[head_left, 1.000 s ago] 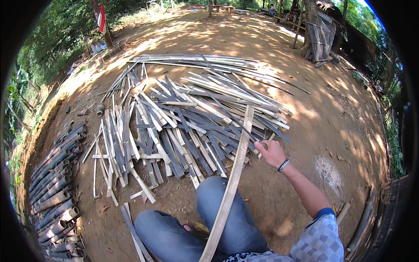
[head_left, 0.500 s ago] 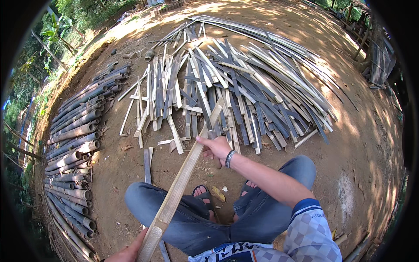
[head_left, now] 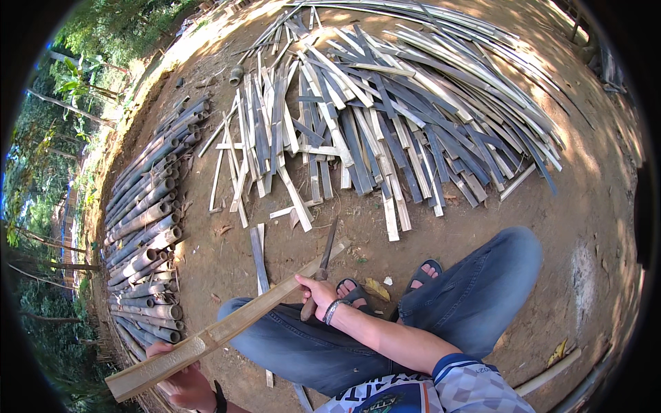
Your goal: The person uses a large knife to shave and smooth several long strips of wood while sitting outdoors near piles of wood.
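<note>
Head view, left hand: the left hand (head_left: pixel 182 375) sits low at the frame's lower left, fingers curled under the near end of a long pale split bamboo slat (head_left: pixel 227 327), grasping it.
Head view, right hand: the right hand (head_left: pixel 318 294) reaches across the knees, forearm angled up from the lower right, fist clenched round the wooden handle of a dark-bladed knife (head_left: pixel 321 265).
Slat: it slants from lower left up to the right, across the blue-jeaned lap.
Knife: its blade points away, touching the slat's far end.
Ground: a heap of split bamboo strips (head_left: pixel 385 117) lies beyond the sandalled feet; stacked bamboo poles (head_left: pixel 141 234) lie at left.
</note>
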The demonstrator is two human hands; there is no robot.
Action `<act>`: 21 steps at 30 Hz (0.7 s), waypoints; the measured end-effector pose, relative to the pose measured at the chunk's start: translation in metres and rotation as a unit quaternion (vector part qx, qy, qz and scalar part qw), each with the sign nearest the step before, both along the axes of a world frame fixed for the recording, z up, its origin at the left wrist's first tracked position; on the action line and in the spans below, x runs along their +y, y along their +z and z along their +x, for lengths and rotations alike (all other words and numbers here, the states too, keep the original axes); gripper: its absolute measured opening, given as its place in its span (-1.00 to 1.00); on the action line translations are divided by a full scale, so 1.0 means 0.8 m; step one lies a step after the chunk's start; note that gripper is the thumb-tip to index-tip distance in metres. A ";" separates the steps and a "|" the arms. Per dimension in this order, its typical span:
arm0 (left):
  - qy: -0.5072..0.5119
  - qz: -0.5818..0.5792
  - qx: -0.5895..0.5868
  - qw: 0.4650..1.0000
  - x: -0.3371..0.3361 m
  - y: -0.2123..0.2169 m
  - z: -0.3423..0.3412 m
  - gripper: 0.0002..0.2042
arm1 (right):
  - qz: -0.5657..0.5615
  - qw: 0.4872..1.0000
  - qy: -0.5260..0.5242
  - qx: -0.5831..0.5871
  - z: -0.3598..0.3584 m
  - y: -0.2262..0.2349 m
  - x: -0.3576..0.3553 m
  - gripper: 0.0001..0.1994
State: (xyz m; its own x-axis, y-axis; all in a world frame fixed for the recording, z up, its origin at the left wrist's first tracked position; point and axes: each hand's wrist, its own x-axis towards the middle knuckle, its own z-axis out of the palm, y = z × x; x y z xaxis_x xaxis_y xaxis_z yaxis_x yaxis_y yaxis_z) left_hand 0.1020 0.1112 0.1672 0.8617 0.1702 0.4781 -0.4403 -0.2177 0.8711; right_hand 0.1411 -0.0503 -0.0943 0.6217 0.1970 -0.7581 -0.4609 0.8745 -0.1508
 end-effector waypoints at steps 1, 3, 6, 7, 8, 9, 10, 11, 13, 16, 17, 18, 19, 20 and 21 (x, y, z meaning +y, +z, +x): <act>0.128 0.081 -0.046 0.987 -0.011 -0.008 0.009 -0.53 | -0.020 1.000 0.017 -0.009 0.002 0.000 -0.006 -0.70; 0.176 0.270 -0.097 0.942 -0.018 -0.014 0.034 -0.70 | -0.110 0.991 0.072 -0.032 -0.002 -0.007 -0.016 -0.63; 0.117 0.009 -0.146 0.982 -0.088 -0.011 0.098 -0.72 | -0.259 0.947 0.188 -0.027 -0.025 -0.034 -0.054 -0.58; 0.041 -0.084 -0.121 0.988 -0.093 -0.007 0.113 -0.70 | -0.380 0.893 0.218 -0.100 -0.035 -0.056 -0.073 -0.54; -0.036 -0.175 -0.094 0.979 -0.097 -0.002 0.129 -0.68 | -0.492 0.819 0.243 -0.169 -0.041 -0.076 -0.087 -0.50; -0.038 -0.184 -0.090 0.978 -0.105 0.002 0.151 -0.68 | -0.448 0.849 0.214 -0.180 -0.046 -0.099 -0.091 -0.49; -0.040 -0.193 -0.087 0.977 -0.113 0.007 0.174 -0.67 | -0.403 0.876 0.184 -0.190 -0.048 -0.123 -0.092 -0.49; -0.040 -0.202 -0.083 0.975 -0.115 0.008 0.195 -0.66 | -0.357 0.899 0.156 -0.199 -0.045 -0.128 -0.094 -0.48; -0.011 -0.216 -0.081 0.973 -0.099 0.002 0.239 -0.67 | -0.409 0.876 0.179 -0.182 -0.037 -0.122 -0.100 -0.51; -0.033 -0.244 -0.079 0.966 -0.057 -0.010 0.279 -0.66 | -0.522 0.788 0.277 -0.175 -0.025 -0.139 -0.123 -0.49; -0.046 -0.251 -0.078 0.964 -0.043 -0.016 0.280 -0.66 | -0.554 0.754 0.308 -0.172 -0.024 -0.150 -0.132 -0.45; -0.059 -0.259 -0.077 0.961 -0.028 -0.023 0.279 -0.66 | -0.584 0.718 0.340 -0.168 -0.023 -0.161 -0.140 -0.40; -0.109 -0.256 -0.074 0.958 -0.017 -0.023 0.272 -0.64 | -0.542 0.748 0.346 -0.164 -0.021 -0.161 -0.144 -0.37; -0.120 -0.258 -0.077 0.956 -0.009 -0.027 0.273 -0.64 | -0.541 0.752 0.343 -0.156 -0.015 -0.162 -0.145 -0.37; -0.130 -0.260 -0.080 0.953 -0.001 -0.032 0.274 -0.63 | -0.541 0.755 0.339 -0.148 -0.009 -0.163 -0.146 -0.36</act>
